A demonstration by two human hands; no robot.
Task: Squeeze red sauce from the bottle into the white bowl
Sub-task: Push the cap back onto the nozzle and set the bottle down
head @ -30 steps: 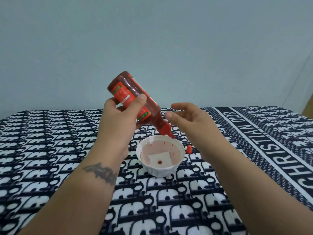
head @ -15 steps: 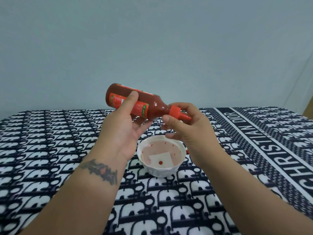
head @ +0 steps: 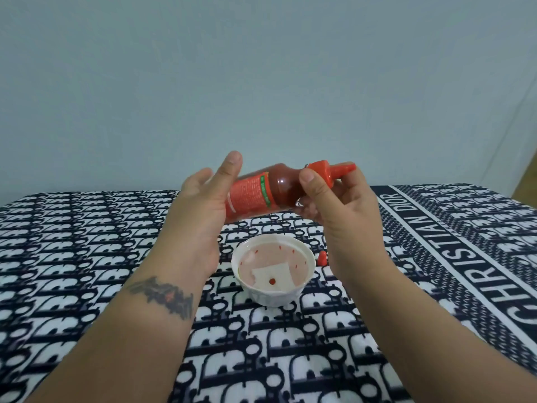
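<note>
Since half a second ago the bottle (head: 270, 189) has swung its nozzle up and to the right, and the right hand (head: 340, 205) has closed in around its neck.

From the head camera, the bottle lies nearly level in the air above and a little beyond the white bowl (head: 273, 270), its base at the left and its red cap (head: 322, 173) and pointed nozzle at the right, tipped slightly upward. Dark red sauce shows through its clear shoulder; an orange-red label with a green strip wraps the body. The right hand's fingers are curled around the neck just under the cap, thumb on the near side. The left hand (head: 203, 210) is spread loosely at the base end, thumb raised; its palm hides the bottom of the bottle (whether it bears weight I cannot tell).

The bowl stands on the worktop (head: 87, 257), which is covered in a black-and-white lettered cloth. Inside it are pinkish smears, small red spots on the wall, a white square of paper (head: 273, 276) and one red drop on that paper. A small red cap tip (head: 321, 258) lies on the cloth just right of the bowl, partly behind the right wrist.
</note>
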